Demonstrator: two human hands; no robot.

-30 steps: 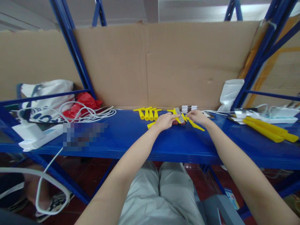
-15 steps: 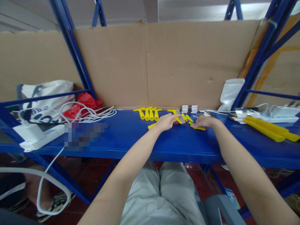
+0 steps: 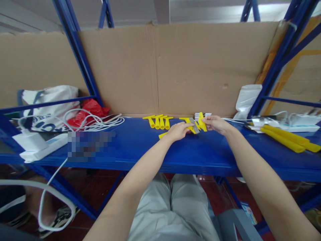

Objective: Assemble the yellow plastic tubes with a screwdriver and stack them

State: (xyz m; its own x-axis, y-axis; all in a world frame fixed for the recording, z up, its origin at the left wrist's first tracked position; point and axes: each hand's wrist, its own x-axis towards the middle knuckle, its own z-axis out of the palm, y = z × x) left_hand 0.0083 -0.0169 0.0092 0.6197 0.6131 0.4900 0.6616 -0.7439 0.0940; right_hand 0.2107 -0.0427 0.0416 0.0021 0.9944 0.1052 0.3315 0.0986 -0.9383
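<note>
Head view — from above lap [image 3: 173,217], near blue tabletop [image 3: 135,144] — faces forward, tilted down, cardboard panel [image 3: 195,67] straight ahead.

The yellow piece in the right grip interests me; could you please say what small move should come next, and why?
Probably ease the yellow piece slightly left, toward the grey plate: the right grip pinches it by its right side, close to that plate, while the left grip holds the yellow part against the plate. Whether they fit together, I cannot tell.
</note>
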